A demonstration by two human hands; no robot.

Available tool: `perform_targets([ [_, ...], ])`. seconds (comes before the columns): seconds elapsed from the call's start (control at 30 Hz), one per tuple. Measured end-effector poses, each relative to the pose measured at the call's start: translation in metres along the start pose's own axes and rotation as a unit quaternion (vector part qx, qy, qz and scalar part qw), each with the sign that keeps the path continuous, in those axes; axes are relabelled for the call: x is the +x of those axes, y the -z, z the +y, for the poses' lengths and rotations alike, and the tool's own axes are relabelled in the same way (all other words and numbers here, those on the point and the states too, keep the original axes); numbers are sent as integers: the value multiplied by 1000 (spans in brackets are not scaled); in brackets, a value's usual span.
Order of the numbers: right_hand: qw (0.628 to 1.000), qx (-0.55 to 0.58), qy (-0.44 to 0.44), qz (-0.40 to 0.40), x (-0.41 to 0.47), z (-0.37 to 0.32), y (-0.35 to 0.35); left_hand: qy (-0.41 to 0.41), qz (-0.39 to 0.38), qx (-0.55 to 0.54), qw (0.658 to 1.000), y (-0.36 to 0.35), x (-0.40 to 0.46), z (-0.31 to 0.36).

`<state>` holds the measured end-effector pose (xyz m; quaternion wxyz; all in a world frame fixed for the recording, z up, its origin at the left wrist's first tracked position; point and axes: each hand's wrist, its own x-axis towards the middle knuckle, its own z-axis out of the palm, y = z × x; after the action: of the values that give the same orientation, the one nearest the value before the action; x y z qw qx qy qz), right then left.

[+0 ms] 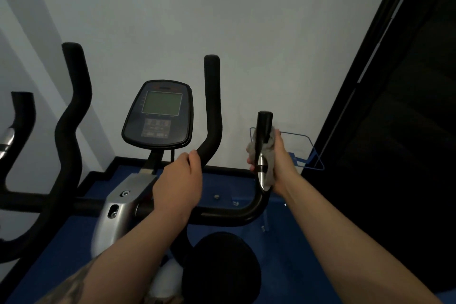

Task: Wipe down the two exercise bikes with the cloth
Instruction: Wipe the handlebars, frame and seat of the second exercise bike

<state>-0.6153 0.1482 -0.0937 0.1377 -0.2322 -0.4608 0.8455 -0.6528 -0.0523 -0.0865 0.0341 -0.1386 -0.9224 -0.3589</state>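
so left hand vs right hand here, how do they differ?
The left hand grips the inner upright handlebar bare; the right hand wraps a grey cloth round the shorter outer grip. The left hand sits beside the console, while the right hand is further out, near the blue wire rack. Both curl round bars of the same bike.

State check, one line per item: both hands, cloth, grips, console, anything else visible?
Left hand: gripping the black foam inner handlebar.
Right hand: holding the grey cloth around the short outer grip.
Grey cloth: bunched, wrapped round the grip's chrome section.
Short black outer grip: upright, top bare.
Dark oval console: screen blank.
Black round saddle: unoccupied.
Second bike's black handlebar: untouched, at left edge.
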Motion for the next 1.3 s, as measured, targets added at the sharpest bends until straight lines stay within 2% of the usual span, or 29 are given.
perform_targets([
  [0.03,1000,10,-3,-21,2,-3,-3,-3,2,6,1000,1,0,0],
  [0.1,999,-20,26,1,13,-15,-9,-29,3,30,999,1,-1,0],
  [0.17,995,-74,49,48,21,-17,-14,-65,-10,52,997,3,-2,3],
  [0.27,978,-156,93,102,11,8,1,-64,-17,54,996,4,-2,5],
  [0.37,967,-200,131,92,7,9,7,-70,-18,82,994,3,-3,4],
  [0.47,966,-188,149,94,17,-14,-6,-54,-5,91,994,2,-3,2],
  [0.57,942,-231,231,79,9,-4,-4,-52,-5,81,995,2,-2,2],
  [0.67,939,-271,203,63,-10,12,11,-64,2,54,997,2,-3,1],
  [0.77,922,-318,212,58,5,-13,12,-16,11,20,1000,-1,-1,1],
  [0.83,927,-300,221,50,16,-31,-1,-6,15,19,1000,-3,0,1],
  [0.93,935,-244,248,67,13,-14,-4,-8,14,11,1000,-2,2,-1],
  [1.03,970,-182,155,43,-12,16,10,-14,26,16,999,-4,2,-3],
  [1.1,976,-188,109,21,-14,15,15,-14,27,18,999,-5,1,-3],
  [1.17,978,-183,101,18,-3,-2,13,-15,29,20,999,-5,1,-3],
  [1.23,988,-115,104,-1,6,-17,2,-16,36,18,999,-6,1,-3],
  [1.3,984,-121,128,25,11,-15,-5,-14,38,17,999,-6,1,-4],
])
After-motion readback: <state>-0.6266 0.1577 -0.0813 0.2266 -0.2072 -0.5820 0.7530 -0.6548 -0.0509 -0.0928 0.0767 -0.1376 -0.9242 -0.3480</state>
